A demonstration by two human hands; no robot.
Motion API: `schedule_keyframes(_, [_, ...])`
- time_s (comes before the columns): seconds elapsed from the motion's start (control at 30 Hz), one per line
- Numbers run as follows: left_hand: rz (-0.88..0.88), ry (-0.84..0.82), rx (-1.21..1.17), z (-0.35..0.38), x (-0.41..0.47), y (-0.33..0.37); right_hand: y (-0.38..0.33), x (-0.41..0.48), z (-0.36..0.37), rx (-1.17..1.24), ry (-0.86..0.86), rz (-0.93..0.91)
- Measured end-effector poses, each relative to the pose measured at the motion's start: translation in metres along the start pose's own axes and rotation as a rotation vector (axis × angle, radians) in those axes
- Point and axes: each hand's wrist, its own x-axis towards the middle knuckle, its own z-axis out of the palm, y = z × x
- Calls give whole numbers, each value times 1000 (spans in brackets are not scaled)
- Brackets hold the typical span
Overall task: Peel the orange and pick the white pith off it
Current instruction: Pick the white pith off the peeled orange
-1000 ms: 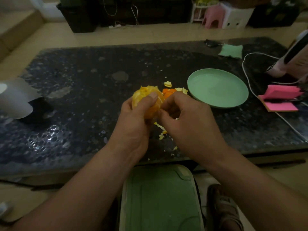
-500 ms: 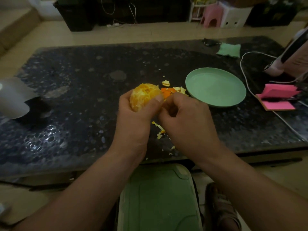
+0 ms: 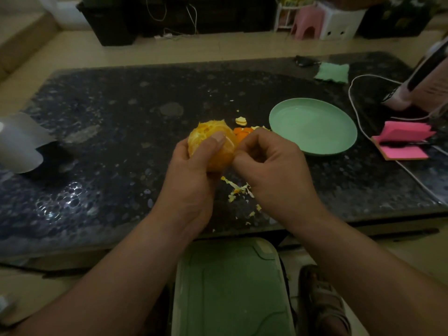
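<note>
Orange peeled, frame centre, gripped by left hand, right hand fingers curled, pinching at its right side, peel scraps below, green plate right.

A green plate is set on the dark speckled desk, with pink sticky notes and a white cable just beside it; a green cloth is laid near the far edge

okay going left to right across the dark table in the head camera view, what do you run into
Grey curled sheet → left hand holding the orange → right hand → green plate → pink sticky notes
</note>
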Motion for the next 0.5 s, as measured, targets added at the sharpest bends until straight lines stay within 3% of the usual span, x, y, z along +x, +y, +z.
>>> schedule_keyframes(0.17, [-72,-58,-101,-2,2,2,4,2,-2,-35,22,31])
schedule_keyframes(0.33, [-264,-13,-236,-7,2,8,9,7,-3,-55,27,153])
schedule_keyframes(0.5, [-353,37,-230,-15,4,5,13,13,-4,-315,-35,135])
